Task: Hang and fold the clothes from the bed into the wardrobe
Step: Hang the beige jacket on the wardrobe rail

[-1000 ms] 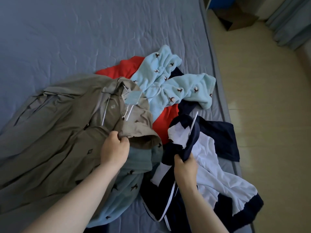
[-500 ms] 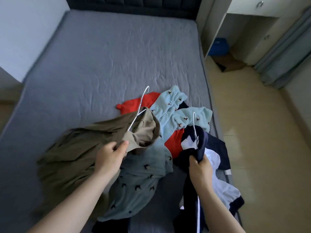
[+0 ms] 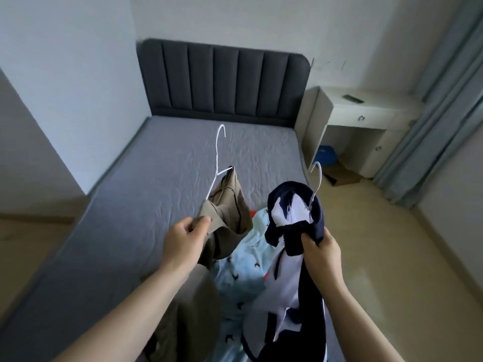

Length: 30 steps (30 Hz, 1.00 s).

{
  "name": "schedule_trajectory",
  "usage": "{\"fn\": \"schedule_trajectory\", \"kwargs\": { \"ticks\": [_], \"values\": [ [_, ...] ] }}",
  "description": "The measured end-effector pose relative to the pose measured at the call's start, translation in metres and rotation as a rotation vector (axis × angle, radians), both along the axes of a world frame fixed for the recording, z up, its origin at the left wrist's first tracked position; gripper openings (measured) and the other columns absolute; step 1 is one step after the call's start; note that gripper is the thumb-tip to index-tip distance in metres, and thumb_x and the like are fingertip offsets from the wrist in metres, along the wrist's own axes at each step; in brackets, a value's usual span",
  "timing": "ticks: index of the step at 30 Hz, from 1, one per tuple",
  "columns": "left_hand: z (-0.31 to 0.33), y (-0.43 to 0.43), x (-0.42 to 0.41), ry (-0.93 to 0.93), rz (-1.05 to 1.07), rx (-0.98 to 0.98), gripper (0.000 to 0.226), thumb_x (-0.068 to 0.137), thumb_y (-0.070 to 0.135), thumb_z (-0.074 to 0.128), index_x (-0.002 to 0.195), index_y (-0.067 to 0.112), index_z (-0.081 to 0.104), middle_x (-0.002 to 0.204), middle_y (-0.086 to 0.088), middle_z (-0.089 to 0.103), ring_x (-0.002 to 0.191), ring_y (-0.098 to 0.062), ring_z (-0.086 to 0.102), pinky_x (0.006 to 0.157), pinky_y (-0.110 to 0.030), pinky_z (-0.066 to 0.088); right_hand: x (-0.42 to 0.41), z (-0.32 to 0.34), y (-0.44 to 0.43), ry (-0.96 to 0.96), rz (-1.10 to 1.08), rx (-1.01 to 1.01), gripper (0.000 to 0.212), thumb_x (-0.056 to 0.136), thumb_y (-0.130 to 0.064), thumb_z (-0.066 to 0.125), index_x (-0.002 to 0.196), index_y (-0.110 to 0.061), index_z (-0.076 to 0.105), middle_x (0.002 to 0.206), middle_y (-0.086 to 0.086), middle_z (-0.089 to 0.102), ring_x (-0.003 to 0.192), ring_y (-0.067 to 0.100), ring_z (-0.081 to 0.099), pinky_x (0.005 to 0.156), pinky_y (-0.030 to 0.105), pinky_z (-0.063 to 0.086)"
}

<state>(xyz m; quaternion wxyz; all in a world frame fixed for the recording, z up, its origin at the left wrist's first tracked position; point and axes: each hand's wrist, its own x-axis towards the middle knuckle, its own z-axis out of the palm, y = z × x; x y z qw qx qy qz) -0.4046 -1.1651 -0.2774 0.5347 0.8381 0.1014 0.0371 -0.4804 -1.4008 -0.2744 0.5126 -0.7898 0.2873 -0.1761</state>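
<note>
The left hand (image 3: 183,239) pinches the khaki shirt (image 3: 227,212) at its collar, while the right hand (image 3: 320,250) grips the navy-and-white jacket (image 3: 292,220), fingers curled round its collar.

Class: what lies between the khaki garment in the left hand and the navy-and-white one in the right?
In the head view, a light-blue patterned garment lies on the bed between the khaki garment and the navy-and-white garment, red cloth peeking out.
</note>
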Motion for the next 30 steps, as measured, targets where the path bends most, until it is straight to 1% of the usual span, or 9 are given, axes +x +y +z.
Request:
{"fn": "schedule_trajectory", "kwargs": {
  "ticks": [5,7,9,12,14,19,23,28,30],
  "values": [
    [0.073,-0.001,-0.023,-0.178,0.002,-0.048,0.037,0.088,0.03,0.063,0.073,-0.003,0.055,0.057,-0.008,0.049,0.057,-0.019,0.044,0.054,-0.034,0.032,-0.003,0.069,0.006,-0.15,0.089,0.0,0.03,0.085,-0.006,0.053,0.062,-0.02,0.039,0.055,-0.004,0.044,0.051,0.011,0.037,0.052,0.027,0.03],
    [0.095,-0.004,-0.036,-0.234,0.027,-0.058,0.038,0.088,0.028,0.062,0.069,-0.003,0.051,0.054,-0.004,0.044,0.053,-0.014,0.04,0.051,-0.029,0.03,-0.007,0.093,0.005,-0.211,0.128,0.001,0.029,0.085,-0.005,0.054,0.062,-0.02,0.042,0.055,-0.006,0.047,0.051,0.008,0.039,0.051,0.025,0.032],
    [0.115,-0.011,-0.051,-0.277,0.055,-0.075,0.039,0.088,0.028,0.062,0.067,-0.002,0.048,0.049,0.001,0.04,0.045,-0.007,0.036,0.046,-0.023,0.026,-0.012,0.118,0.001,-0.274,0.174,-0.003,0.028,0.085,-0.005,0.054,0.063,-0.02,0.046,0.052,-0.009,0.051,0.047,0.001,0.044,0.046,0.015,0.034],
    [0.137,-0.015,-0.072,-0.312,0.085,-0.116,0.04,0.088,0.032,0.061,0.069,-0.001,0.051,0.045,0.005,0.04,0.042,-0.005,0.037,0.048,-0.026,0.028,-0.018,0.15,-0.004,-0.354,0.257,-0.013,0.031,0.085,-0.004,0.054,0.061,-0.022,0.045,0.046,-0.015,0.052,0.042,-0.005,0.044,0.042,0.007,0.033],
    [0.149,-0.011,-0.084,-0.336,0.121,-0.144,0.038,0.087,0.034,0.061,0.066,0.004,0.052,0.043,0.007,0.041,0.042,-0.004,0.038,0.05,-0.028,0.029,-0.02,0.165,-0.004,-0.394,0.306,-0.02,0.028,0.085,-0.004,0.055,0.064,-0.021,0.049,0.051,-0.011,0.054,0.044,-0.006,0.046,0.042,0.007,0.034],
    [0.168,0.017,-0.113,-0.408,0.241,-0.143,0.038,0.087,0.033,0.063,0.056,0.017,0.049,0.04,0.009,0.042,0.039,-0.002,0.039,0.042,-0.017,0.029,-0.022,0.187,0.017,-0.405,0.447,-0.015,0.019,0.085,-0.005,0.053,0.071,-0.018,0.053,0.06,-0.004,0.054,0.045,-0.001,0.043,0.042,0.011,0.033],
    [0.178,0.054,-0.135,-0.448,0.345,-0.103,0.042,0.087,0.03,0.065,0.055,0.013,0.043,0.04,0.01,0.034,0.04,-0.007,0.032,0.043,-0.022,0.025,-0.019,0.199,0.052,-0.39,0.567,-0.033,0.013,0.084,-0.006,0.054,0.077,-0.016,0.058,0.068,0.002,0.061,0.057,0.012,0.049,0.049,0.021,0.037],
    [0.183,0.12,-0.165,-0.462,0.466,-0.084,0.039,0.087,0.03,0.065,0.062,0.004,0.049,0.044,0.01,0.033,0.043,-0.006,0.029,0.043,-0.021,0.024,-0.015,0.209,0.122,-0.382,0.697,-0.034,0.006,0.085,-0.006,0.053,0.082,-0.002,0.055,0.066,0.008,0.055,0.057,0.016,0.043,0.051,0.027,0.034],
    [0.185,0.152,-0.177,-0.476,0.495,-0.082,0.038,0.087,0.031,0.066,0.065,0.001,0.054,0.047,0.007,0.037,0.046,-0.007,0.033,0.047,-0.023,0.027,-0.014,0.212,0.155,-0.382,0.736,-0.03,0.006,0.085,-0.007,0.053,0.081,-0.003,0.055,0.066,0.008,0.055,0.056,0.015,0.043,0.051,0.027,0.033]
  ]
}}
